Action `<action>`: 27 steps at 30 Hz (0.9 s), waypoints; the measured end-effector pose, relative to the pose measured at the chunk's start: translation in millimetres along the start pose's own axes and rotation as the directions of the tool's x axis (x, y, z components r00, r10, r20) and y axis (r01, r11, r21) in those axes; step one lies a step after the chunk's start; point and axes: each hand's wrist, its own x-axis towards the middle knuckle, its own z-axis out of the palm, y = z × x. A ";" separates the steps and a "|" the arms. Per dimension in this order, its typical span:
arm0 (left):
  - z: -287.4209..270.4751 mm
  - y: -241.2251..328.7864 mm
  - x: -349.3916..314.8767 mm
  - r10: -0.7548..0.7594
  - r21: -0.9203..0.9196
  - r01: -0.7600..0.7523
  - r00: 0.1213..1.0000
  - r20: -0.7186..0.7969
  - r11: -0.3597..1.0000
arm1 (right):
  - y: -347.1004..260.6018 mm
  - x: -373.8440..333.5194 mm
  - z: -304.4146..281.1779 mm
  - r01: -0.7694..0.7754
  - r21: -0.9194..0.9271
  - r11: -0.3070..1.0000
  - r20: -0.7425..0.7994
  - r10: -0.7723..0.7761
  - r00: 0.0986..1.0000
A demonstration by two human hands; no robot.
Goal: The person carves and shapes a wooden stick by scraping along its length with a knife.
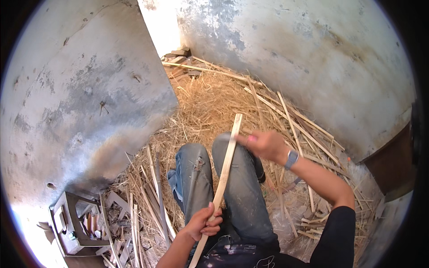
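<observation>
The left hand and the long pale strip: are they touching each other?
Touching. The head view shows the left hand closed around the lower part of the long pale strip.

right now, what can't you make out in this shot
- Head view: what the right hand holds, if anything; motion blur hides it.
- Head view: the wooden strip's near end; cut off by the lower edge.
- Head view: the wristwatch's display; too small.

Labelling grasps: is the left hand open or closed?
Closed: the left hand has its fingers curled around the pale wooden strip.
</observation>
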 end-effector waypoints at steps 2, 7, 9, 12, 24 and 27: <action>1.3 -0.1 -4.4 0.013 0.015 -0.013 1.000 -0.028 1.000 | -34.3 -7.2 -0.4 0.136 0.002 0.991 0.107 -0.136 0.985; 8.7 0.8 2.7 0.053 0.089 -0.044 0.994 -0.100 0.995 | 0.8 10.2 10.3 0.071 0.037 0.997 -0.046 -0.070 0.996; 8.8 0.6 2.4 0.064 0.054 -0.059 0.993 -0.102 0.997 | -24.4 7.5 3.5 0.123 0.024 0.992 -0.002 -0.123 0.992; 10.0 -6.5 2.7 0.108 0.077 -0.100 0.988 -0.111 0.992 | 4.2 10.5 8.7 0.166 -0.066 0.984 -0.009 -0.167 0.986; 2.2 -10.6 -1.9 0.075 0.023 -0.073 0.992 -0.104 0.997 | 10.3 23.6 13.4 -0.058 -0.071 0.996 -0.019 0.057 0.998; -0.3 -9.5 -2.9 0.071 0.046 -0.067 0.992 -0.107 0.997 | -25.8 13.3 0.9 0.144 0.080 0.986 0.070 -0.149 0.986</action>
